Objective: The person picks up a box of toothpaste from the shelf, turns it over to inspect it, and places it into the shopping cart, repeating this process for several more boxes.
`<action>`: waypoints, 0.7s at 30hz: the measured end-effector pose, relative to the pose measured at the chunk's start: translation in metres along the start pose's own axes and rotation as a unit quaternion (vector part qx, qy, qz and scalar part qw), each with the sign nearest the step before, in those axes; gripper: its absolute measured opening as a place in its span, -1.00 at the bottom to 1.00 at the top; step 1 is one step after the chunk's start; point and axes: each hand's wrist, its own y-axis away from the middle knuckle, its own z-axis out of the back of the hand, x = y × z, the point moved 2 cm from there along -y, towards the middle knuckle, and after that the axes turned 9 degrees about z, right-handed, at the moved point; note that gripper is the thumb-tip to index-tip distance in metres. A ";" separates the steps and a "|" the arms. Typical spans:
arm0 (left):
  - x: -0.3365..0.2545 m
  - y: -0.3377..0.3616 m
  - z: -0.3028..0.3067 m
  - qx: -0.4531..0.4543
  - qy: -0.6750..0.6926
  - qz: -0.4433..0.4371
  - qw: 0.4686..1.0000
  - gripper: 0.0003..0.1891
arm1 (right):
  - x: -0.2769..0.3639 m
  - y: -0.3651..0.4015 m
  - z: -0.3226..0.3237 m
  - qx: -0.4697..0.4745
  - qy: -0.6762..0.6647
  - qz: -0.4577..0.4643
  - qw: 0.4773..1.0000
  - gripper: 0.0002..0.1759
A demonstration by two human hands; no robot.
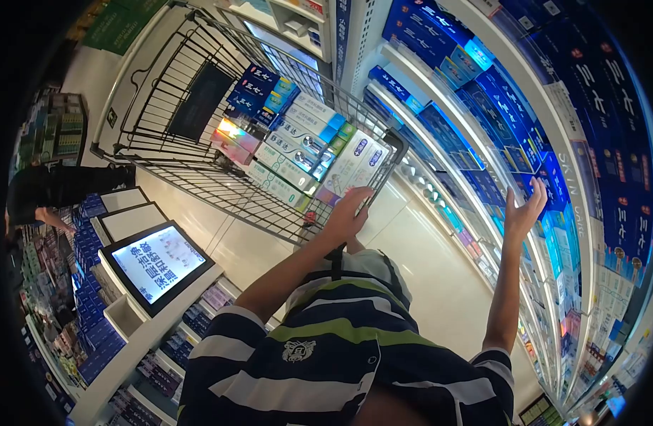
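Note:
My left hand (347, 215) is at the near end of a wire shopping cart (191, 167), with its fingers bent over the rim beside a white box (358, 162). My right hand (524, 213) is raised in front of the lit shelves, open, with thumb and fingers apart and nothing in it. Close behind its fingertips stand blue boxes (551, 174) with white lettering. Inside the cart lie several toothpaste-like cartons: dark blue boxes (254, 92), white-and-blue boxes (298, 138) and a shiny pinkish box (235, 138).
Long curved shelves (475, 135) full of blue cartons run down the right side. At the lower left, a display screen (156, 266) stands above racks of small boxes (173, 348). Another person (63, 195) in dark clothes reaches toward goods at the far left. Pale tiled floor (426, 263) lies between.

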 end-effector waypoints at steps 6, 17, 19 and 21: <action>0.073 -0.042 0.107 -0.168 0.023 0.121 0.978 -0.66 | 0.049 0.072 -0.010 0.119 -0.065 -0.122 0.983 -0.45; 0.269 -0.146 0.248 -0.286 0.446 0.475 0.703 -0.74 | 0.168 0.207 0.003 0.305 -0.071 -0.302 0.900 -0.53; 0.284 -0.151 0.245 -0.304 0.482 0.461 0.680 -0.79 | 0.186 0.221 0.011 0.344 -0.055 -0.325 0.879 -0.54; 0.313 -0.156 0.244 -0.313 0.519 0.451 0.655 -0.76 | 0.201 0.230 0.018 0.343 -0.050 -0.349 0.870 -0.54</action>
